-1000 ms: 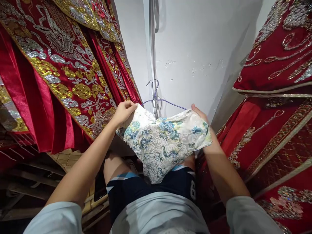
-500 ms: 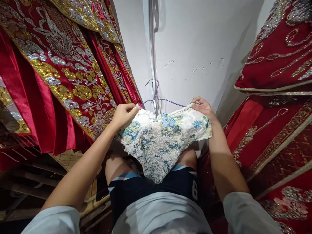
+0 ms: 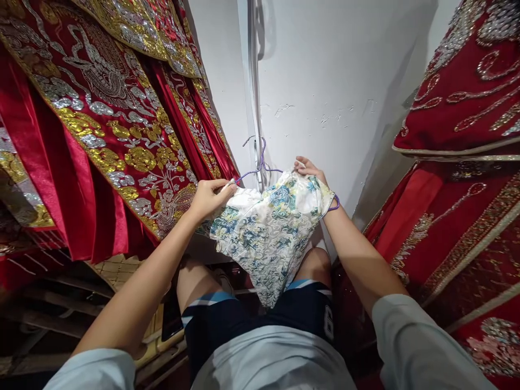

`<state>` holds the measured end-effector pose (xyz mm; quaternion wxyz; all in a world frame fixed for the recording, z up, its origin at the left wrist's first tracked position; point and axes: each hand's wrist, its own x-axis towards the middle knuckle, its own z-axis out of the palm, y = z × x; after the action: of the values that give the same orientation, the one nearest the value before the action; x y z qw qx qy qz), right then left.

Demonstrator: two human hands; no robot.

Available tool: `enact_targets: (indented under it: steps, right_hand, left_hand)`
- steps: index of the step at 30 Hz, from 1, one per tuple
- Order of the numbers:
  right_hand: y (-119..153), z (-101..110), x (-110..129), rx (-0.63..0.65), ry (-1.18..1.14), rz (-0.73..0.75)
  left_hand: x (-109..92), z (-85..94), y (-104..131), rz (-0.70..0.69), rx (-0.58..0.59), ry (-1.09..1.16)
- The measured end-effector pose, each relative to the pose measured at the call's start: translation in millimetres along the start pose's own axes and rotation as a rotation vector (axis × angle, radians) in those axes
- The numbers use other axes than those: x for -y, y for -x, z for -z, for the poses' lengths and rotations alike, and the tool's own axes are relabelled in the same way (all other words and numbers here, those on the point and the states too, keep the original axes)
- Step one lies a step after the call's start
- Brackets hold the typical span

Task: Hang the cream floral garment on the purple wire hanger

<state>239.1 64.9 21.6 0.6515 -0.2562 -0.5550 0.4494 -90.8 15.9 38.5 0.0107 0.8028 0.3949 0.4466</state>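
Note:
A white garment with blue, green and yellow flowers (image 3: 272, 227) hangs between my hands, its lower part narrowing to a point above my lap. A purple wire hanger (image 3: 262, 162) runs inside it; the hook stands up above the neckline and the right end pokes out near my right wrist. My left hand (image 3: 213, 197) pinches the garment's left shoulder at the hanger's arm. My right hand (image 3: 311, 169) grips the fabric at the right shoulder, its fingers partly spread along the top edge.
Red garments with gold and silver embroidery (image 3: 140, 157) hang at the left. More red beaded garments (image 3: 459, 119) are at the right. Ahead stands a white wall (image 3: 333, 70) with a narrow vertical metal strip (image 3: 251, 81). Slatted wood lies at the lower left.
My right hand has moved left along the garment's top edge, bunching the fabric. The hanger's right end now shows beyond the cloth. My left hand has barely shifted.

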Motion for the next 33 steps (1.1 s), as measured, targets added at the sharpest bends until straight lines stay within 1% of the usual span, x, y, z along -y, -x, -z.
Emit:
enact_targets:
  steps: [2, 4, 7, 9, 11, 12, 14, 16, 18, 20, 22, 24, 26, 27, 29, 30, 31, 32, 33]
  right_hand:
    - [3, 9, -16, -0.051, -0.012, -0.017]
    - [16, 22, -21, -0.013, -0.029, -0.125]
    - [45, 42, -11, 0.079, 0.038, -0.325]
    - [62, 50, 2, 0.14, 0.168, -0.379]
    - [71, 54, 15, 0.163, 0.283, -0.352]
    - [74, 53, 20, 0.143, 0.311, -0.317]
    - [75, 50, 27, 0.039, 0.308, -0.211]
    - [74, 45, 33, -0.071, 0.286, -0.101]
    - [74, 42, 37, -0.14, 0.281, -0.015]
    - [79, 41, 42, -0.17, 0.274, 0.032]
    - [91, 40, 48, -0.159, 0.255, 0.017]
    - [111, 37, 53, -0.1, 0.223, -0.069]
    - [135, 27, 55, 0.031, 0.178, -0.187]
    - [147, 18, 54, 0.138, 0.153, -0.244]
    - [167, -4, 48, 0.421, 0.095, -0.347]
    - [173, -17, 44, 0.542, 0.076, -0.381]
    - [176, -31, 38, 0.617, 0.069, -0.386]
    - [177, -43, 31, 0.627, 0.08, -0.355]
    - [174, -53, 24, 0.578, 0.105, -0.295]
  left_hand:
    - [2, 1.3, 0, 0.0, 0.021, -0.026]
    - [4, 2.5, 0, -0.003, 0.055, -0.06]
    - [7, 2.9, 0, 0.006, 0.068, -0.118]
    - [6, 2.5, 0, 0.02, 0.025, -0.138]
    - [-1, 2.7, -3, 0.023, -0.033, -0.143]
    - [-6, 3.2, -6, 0.018, -0.059, -0.143]
    - [-18, 5.1, -15, 0.001, -0.083, -0.15]
    - [-30, 7.1, -27, -0.02, -0.082, -0.163]
    - [-40, 7.8, -40, -0.056, -0.082, -0.171]
    - [-48, 6.3, -51, -0.101, -0.091, -0.18]
    - [-53, 2.1, -57, -0.135, -0.095, -0.196]
    - [-54, -5.4, -57, -0.162, -0.103, -0.23]
    - [-48, -16.8, -50, -0.198, -0.131, -0.268]
    - [-43, -23.9, -44, -0.214, -0.156, -0.272]
    - [-31, -39.1, -31, -0.212, -0.225, -0.211]
    - [-25, -46.1, -25, -0.17, -0.265, -0.138]
    - [-19, -52.0, -19, -0.098, -0.299, -0.049]
    - [-15, -56.2, -13, -0.012, -0.314, 0.034]
    - [-12, -58.5, -7, 0.064, -0.293, 0.102]
